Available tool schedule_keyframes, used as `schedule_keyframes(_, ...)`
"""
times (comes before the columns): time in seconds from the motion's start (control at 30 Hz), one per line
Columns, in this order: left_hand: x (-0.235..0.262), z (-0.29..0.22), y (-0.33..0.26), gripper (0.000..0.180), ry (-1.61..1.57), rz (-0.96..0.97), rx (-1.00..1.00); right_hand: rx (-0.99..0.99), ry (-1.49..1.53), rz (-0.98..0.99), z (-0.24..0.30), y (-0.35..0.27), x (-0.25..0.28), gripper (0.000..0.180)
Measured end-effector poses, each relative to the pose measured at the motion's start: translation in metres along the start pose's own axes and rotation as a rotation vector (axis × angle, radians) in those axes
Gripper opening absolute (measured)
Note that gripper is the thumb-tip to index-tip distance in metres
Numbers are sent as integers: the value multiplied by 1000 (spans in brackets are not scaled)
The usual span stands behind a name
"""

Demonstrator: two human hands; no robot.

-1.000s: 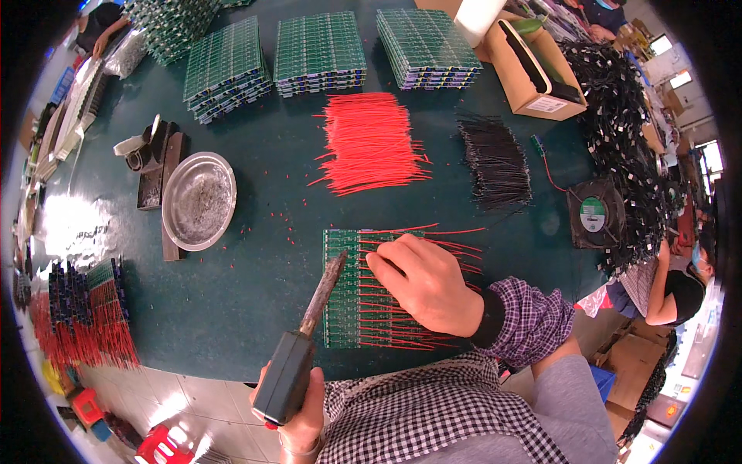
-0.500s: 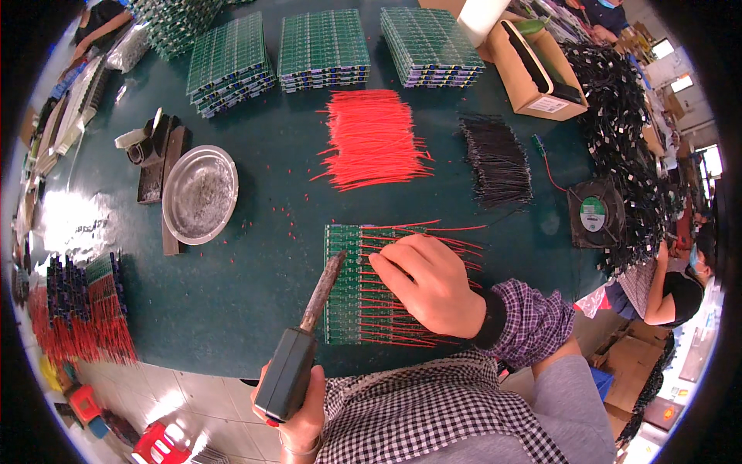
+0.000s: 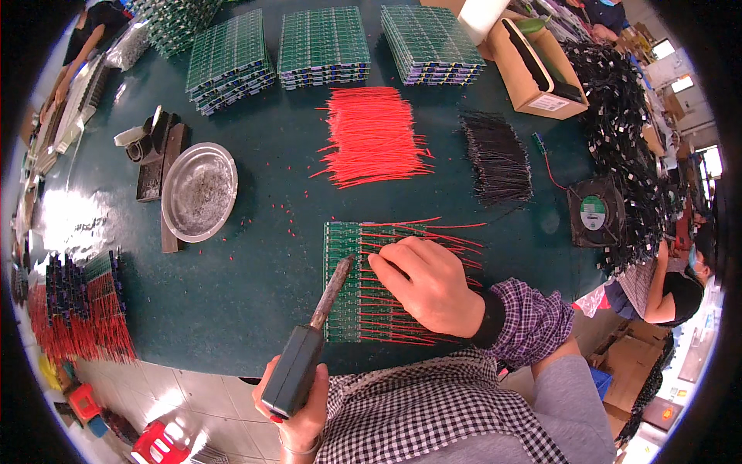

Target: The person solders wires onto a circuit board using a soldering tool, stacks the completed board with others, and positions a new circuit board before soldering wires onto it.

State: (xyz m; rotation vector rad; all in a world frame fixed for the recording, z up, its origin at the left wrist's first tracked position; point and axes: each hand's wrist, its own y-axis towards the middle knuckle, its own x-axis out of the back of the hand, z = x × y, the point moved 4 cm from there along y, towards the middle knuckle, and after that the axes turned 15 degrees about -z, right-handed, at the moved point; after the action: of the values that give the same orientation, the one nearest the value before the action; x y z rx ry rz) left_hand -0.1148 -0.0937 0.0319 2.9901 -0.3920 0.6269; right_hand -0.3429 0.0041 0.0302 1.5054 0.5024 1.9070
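Note:
My left hand (image 3: 300,406) is wrapped round the dark grey handle of a soldering iron (image 3: 295,370). Its long, stained metal bit slants up to the right, and the tip is over the green circuit board panel (image 3: 340,301) in front of me. A row of red wires sticks out from the panel toward the right. My right hand (image 3: 429,282) lies over those wires, thumb and forefinger pinched together near the iron's tip. A red wire (image 3: 365,254) seems to be between these fingertips, though the fingers partly hide it. The palm covers part of the panel.
Beyond the panel lie a pile of red wires (image 3: 371,135) and a bundle of black wires (image 3: 496,157). Stacked green boards (image 3: 323,46) line the back. A metal dish (image 3: 199,193) stands left, a fan (image 3: 595,210) right. Wired boards (image 3: 81,305) sit far left. People work nearby.
The soldering iron's tip has moved right across the panel, closer to my right fingertips, and my left hand has shifted slightly right with it. My right hand has stayed almost still.

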Motion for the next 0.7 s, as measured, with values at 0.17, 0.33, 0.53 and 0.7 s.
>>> schedule_keyframes(0.17, -3, -2, 1, 23, -31, -18, -28, 2, 3, 0, 0, 1, 0, 34)
schedule_keyframes(0.33, -3, -1, 1, 23, -24, -2, -13, 5, 0, 1, 0, 0, -1, 35)
schedule_keyframes(0.53, -4, -1, 1, 22, 6, 3, -10, 50, -25, -32, -1, 0, -3, 27)
schedule_keyframes(0.7, 6, 9, -4, 27, 37, 23, -66, 65, -36, -48, -1, -1, -5, 26)
